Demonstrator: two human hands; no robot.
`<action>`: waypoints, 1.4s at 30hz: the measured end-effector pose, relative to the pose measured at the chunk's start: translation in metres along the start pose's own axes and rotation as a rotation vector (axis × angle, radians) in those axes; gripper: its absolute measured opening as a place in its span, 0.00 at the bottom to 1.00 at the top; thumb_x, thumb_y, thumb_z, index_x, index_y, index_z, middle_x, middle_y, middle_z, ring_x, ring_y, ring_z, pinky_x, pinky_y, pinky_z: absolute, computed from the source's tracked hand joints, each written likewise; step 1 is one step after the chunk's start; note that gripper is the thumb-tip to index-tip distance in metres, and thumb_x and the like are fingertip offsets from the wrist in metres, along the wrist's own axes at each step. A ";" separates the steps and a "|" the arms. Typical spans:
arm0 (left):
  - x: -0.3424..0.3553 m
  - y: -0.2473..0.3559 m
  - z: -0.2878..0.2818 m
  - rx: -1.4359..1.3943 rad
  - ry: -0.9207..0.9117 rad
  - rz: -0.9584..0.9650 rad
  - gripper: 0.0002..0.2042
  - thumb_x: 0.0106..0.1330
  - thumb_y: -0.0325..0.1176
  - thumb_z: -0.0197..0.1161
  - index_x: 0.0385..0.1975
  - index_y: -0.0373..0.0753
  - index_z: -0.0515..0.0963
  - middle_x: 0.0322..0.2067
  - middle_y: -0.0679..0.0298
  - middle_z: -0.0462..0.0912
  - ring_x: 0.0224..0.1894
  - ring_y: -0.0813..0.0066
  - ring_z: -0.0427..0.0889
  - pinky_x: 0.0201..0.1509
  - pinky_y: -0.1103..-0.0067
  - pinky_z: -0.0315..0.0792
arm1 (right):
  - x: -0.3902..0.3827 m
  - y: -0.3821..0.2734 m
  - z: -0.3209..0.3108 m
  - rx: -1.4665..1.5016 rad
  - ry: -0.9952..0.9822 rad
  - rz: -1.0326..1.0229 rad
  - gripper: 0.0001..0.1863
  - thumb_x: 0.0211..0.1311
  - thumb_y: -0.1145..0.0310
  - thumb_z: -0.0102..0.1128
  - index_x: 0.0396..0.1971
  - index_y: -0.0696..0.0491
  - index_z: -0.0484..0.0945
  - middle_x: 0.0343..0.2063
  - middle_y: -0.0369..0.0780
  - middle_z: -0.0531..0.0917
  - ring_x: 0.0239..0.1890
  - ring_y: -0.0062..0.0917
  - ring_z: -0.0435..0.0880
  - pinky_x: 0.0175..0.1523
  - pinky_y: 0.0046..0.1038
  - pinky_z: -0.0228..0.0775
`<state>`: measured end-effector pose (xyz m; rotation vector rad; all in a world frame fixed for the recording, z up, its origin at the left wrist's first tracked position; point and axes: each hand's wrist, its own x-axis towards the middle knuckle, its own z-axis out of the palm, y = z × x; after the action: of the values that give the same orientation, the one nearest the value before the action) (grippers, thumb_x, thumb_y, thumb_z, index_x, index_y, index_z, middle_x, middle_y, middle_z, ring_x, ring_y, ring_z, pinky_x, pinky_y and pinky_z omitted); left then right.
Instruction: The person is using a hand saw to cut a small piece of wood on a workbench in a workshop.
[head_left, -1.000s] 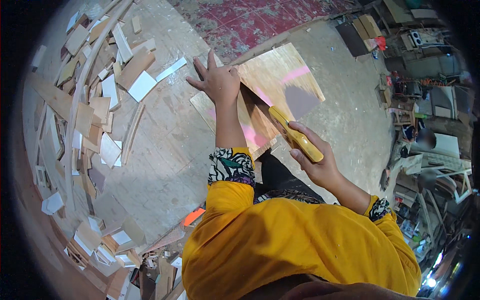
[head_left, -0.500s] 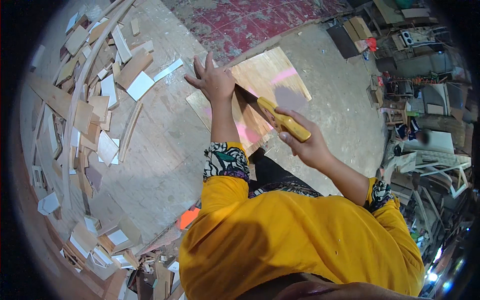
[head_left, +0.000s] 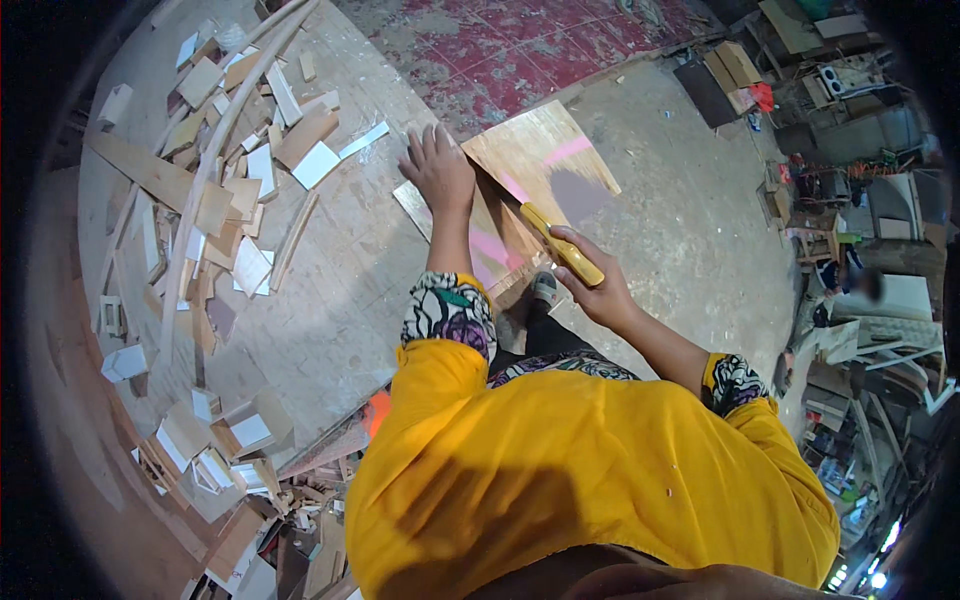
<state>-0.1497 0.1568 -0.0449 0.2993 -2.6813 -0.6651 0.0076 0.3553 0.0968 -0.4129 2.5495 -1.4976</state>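
Observation:
A hand saw [head_left: 556,240] with a yellow handle is gripped in my right hand [head_left: 598,294], its fingers wrapped around the grip. The dark blade points away from me and to the left, along a gap in a plywood board [head_left: 530,150] with pink and grey-purple patches. My left hand [head_left: 440,175] rests with fingers outstretched on the board's left part, beside the far end of the blade. That left part tilts against the right part. Much of the blade's lower edge is hidden.
The worktable [head_left: 330,270] on the left carries a heap of wood offcuts [head_left: 225,190] and a long curved strip [head_left: 215,150]. More scraps [head_left: 240,440] lie near its front. Red tiles [head_left: 500,45] cover the far floor. Clutter and boards [head_left: 890,300] line the right side.
My right hand and the saw have shifted slightly left. My left hand stays on the board, its fingers now closer together. The whole view has shifted a little.

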 end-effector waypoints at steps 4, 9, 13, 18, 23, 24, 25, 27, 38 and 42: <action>-0.044 0.015 -0.019 0.194 -0.196 0.020 0.29 0.65 0.43 0.50 0.66 0.45 0.56 0.68 0.58 0.54 0.71 0.57 0.47 0.67 0.46 0.39 | 0.000 0.001 -0.002 0.036 0.000 0.032 0.26 0.57 0.76 0.59 0.58 0.54 0.68 0.53 0.45 0.76 0.57 0.29 0.73 0.62 0.29 0.59; -0.041 0.026 -0.034 0.334 -0.294 0.004 0.29 0.67 0.46 0.46 0.68 0.48 0.54 0.69 0.62 0.50 0.72 0.57 0.45 0.62 0.35 0.37 | 0.012 -0.015 -0.006 -0.004 0.061 0.010 0.23 0.57 0.75 0.60 0.54 0.53 0.71 0.50 0.48 0.78 0.52 0.37 0.79 0.53 0.28 0.69; -0.040 0.022 -0.030 0.323 -0.292 -0.036 0.28 0.68 0.46 0.45 0.67 0.47 0.55 0.69 0.62 0.49 0.71 0.54 0.44 0.59 0.32 0.37 | -0.011 -0.047 -0.023 0.009 0.031 0.122 0.23 0.57 0.75 0.60 0.54 0.53 0.71 0.49 0.47 0.79 0.51 0.34 0.79 0.54 0.27 0.68; -0.044 0.023 -0.035 0.346 -0.302 -0.007 0.25 0.70 0.47 0.42 0.67 0.55 0.54 0.69 0.61 0.49 0.71 0.51 0.43 0.59 0.32 0.37 | -0.033 -0.058 -0.044 0.085 0.021 0.253 0.23 0.57 0.75 0.60 0.54 0.52 0.72 0.48 0.45 0.80 0.49 0.33 0.79 0.55 0.27 0.67; -0.048 0.023 -0.034 0.340 -0.251 0.051 0.23 0.69 0.46 0.44 0.65 0.64 0.57 0.68 0.59 0.50 0.70 0.47 0.45 0.58 0.31 0.38 | -0.019 -0.077 -0.047 0.049 0.007 0.309 0.22 0.56 0.75 0.60 0.53 0.53 0.72 0.47 0.45 0.80 0.47 0.33 0.80 0.54 0.28 0.68; -0.046 0.023 -0.034 0.334 -0.268 0.047 0.23 0.70 0.46 0.43 0.65 0.65 0.57 0.69 0.59 0.50 0.70 0.47 0.44 0.59 0.31 0.38 | -0.009 -0.080 -0.047 0.025 -0.018 0.293 0.22 0.56 0.75 0.61 0.53 0.53 0.72 0.46 0.46 0.81 0.47 0.34 0.80 0.53 0.28 0.68; -0.046 0.024 -0.035 0.327 -0.289 0.044 0.22 0.70 0.46 0.42 0.65 0.66 0.57 0.69 0.59 0.50 0.71 0.48 0.43 0.59 0.31 0.38 | -0.002 -0.083 -0.046 0.001 -0.042 0.280 0.21 0.56 0.74 0.61 0.52 0.53 0.73 0.45 0.46 0.81 0.46 0.34 0.81 0.52 0.28 0.69; -0.044 0.023 -0.036 0.336 -0.293 0.038 0.22 0.70 0.46 0.42 0.65 0.66 0.58 0.69 0.59 0.49 0.71 0.48 0.43 0.59 0.31 0.38 | 0.006 -0.080 -0.046 0.009 -0.044 0.270 0.21 0.56 0.73 0.62 0.51 0.53 0.73 0.44 0.47 0.81 0.45 0.34 0.81 0.50 0.29 0.69; -0.053 0.021 -0.034 0.296 -0.235 0.101 0.21 0.70 0.48 0.42 0.63 0.66 0.61 0.68 0.58 0.51 0.70 0.44 0.45 0.58 0.31 0.37 | -0.015 -0.068 -0.040 0.090 0.003 0.223 0.20 0.57 0.74 0.61 0.51 0.53 0.73 0.40 0.47 0.82 0.42 0.33 0.81 0.49 0.27 0.70; -0.050 0.023 -0.036 0.315 -0.293 0.088 0.21 0.70 0.49 0.41 0.63 0.68 0.61 0.69 0.58 0.50 0.70 0.43 0.43 0.59 0.31 0.37 | -0.001 -0.063 -0.036 0.009 -0.002 0.184 0.20 0.56 0.75 0.61 0.50 0.53 0.74 0.40 0.47 0.82 0.42 0.30 0.81 0.49 0.27 0.70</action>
<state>-0.0924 0.1763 -0.0187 0.1726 -3.0602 -0.2742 0.0090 0.3562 0.1697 -0.1724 2.5001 -1.4416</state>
